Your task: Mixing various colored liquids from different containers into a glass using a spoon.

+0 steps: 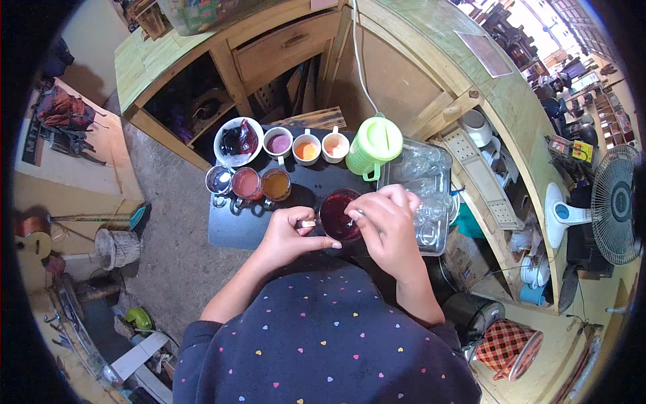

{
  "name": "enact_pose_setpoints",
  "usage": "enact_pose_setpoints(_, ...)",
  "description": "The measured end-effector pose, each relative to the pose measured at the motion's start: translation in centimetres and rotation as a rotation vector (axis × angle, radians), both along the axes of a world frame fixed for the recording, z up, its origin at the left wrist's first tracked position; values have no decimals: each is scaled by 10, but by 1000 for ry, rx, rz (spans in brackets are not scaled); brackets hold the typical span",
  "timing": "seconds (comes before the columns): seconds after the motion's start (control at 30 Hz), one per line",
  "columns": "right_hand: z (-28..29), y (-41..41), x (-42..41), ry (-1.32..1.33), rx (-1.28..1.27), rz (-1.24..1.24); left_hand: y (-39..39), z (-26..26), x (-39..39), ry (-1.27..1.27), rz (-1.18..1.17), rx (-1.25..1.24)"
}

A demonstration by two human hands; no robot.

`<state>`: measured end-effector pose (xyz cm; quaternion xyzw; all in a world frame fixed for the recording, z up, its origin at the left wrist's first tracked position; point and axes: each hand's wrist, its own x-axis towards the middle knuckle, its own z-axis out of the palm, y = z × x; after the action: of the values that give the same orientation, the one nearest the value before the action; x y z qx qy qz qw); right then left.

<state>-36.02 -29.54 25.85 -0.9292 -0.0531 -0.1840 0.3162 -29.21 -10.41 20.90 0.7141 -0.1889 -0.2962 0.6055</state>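
My left hand (pixel 285 235) grips a glass mug (pixel 330 194) of dark red liquid by its handle side, with the thumb along the near rim. A small pale piece (pixel 308 223) shows at my curled left fingers; I cannot tell what it is. Over the mug, my right hand (pixel 386 227) pinches a thin utensil (pixel 359 213), mostly hidden, that dips into the liquid. Left of the mug stand a glass mug of brown liquid (pixel 276 185), one of reddish-pink liquid (pixel 246 183) and one with clear or little content (pixel 218 180).
On the dark table (pixel 229 230), a white bowl (pixel 217 141) holds dark plastic packets. White cups of purple (pixel 278 144), orange (pixel 306 150) and pale orange powder (pixel 335 146) stand beside a green lidded pitcher (pixel 376 144). A clear tray (pixel 439 247) of glasses is at right, near a fan (pixel 613 204).
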Motion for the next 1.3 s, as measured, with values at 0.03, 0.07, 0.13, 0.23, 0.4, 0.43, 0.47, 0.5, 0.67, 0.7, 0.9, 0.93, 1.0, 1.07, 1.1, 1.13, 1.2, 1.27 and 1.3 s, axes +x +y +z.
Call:
enact_pose_setpoints(0.03, 1, 0, -1, 0, -2, -4, -1, 1, 1, 2, 0, -4)
enact_pose_setpoints(0.07, 2, 0, -2, 3, 68, 18, -1, 0, 1, 2, -4, -5)
enact_pose_setpoints(0.13, 2, 1, -3, 5, 141, 45, 1, -2, -1, -16, -28, -13)
enact_pose_setpoints(0.23, 0, 1, -2, -99, -77, -94, 1, -7, -1, 21, 8, -31)
enact_pose_setpoints(0.4, 0, -1, -2, -71, 104, -23, 2, -7, 0, 20, 2, -20)
enact_pose_setpoints(0.43, -1, -1, -2, -70, 105, -21, 3, -7, 0, -2, -3, -9)
enact_pose_setpoints(0.47, -1, -2, -2, -87, -5, -53, 3, -6, 0, -1, 0, -8)
enact_pose_setpoints(0.5, -1, -2, -1, -104, -116, -88, 2, -4, 1, -9, 8, 12)
enact_pose_setpoints(0.67, 3, -4, -1, -70, 0, 30, 2, -5, 1, -6, -13, -13)
enact_pose_setpoints(0.7, 3, -2, -2, -139, -17, -37, 2, -3, 1, -6, -12, -12)
enact_pose_setpoints(0.9, 2, -2, 1, -20, 82, -1, 2, -1, 0, -8, -11, -15)
enact_pose_setpoints(0.93, 3, 0, 0, -67, 113, -25, 3, -1, 0, -25, -27, -23)
enact_pose_setpoints(1.0, 5, 0, 1, -66, 23, -83, 2, -4, 0, -23, -16, -22)
enact_pose_setpoints(1.07, -4, -5, 3, -2, 7, -46, 2, -5, -1, -22, -6, -21)
enact_pose_setpoints(1.1, -3, -4, 3, -3, 6, -46, 1, -4, 0, -2, 1, -11)
enact_pose_setpoints(1.13, -1, -2, 3, 11, 73, -9, 1, -4, 0, 18, 7, -1)
enact_pose_setpoints(1.2, 3, 1, 1, -46, 102, -12, 1, -4, 0, 1, 7, -24)
enact_pose_setpoints(1.27, 1, 0, 2, -55, -1, -43, 2, -5, -1, -14, 6, -46)
enact_pose_setpoints(1.3, 0, 0, 2, -65, -105, -74, 1, -4, 0, -17, 12, -10)
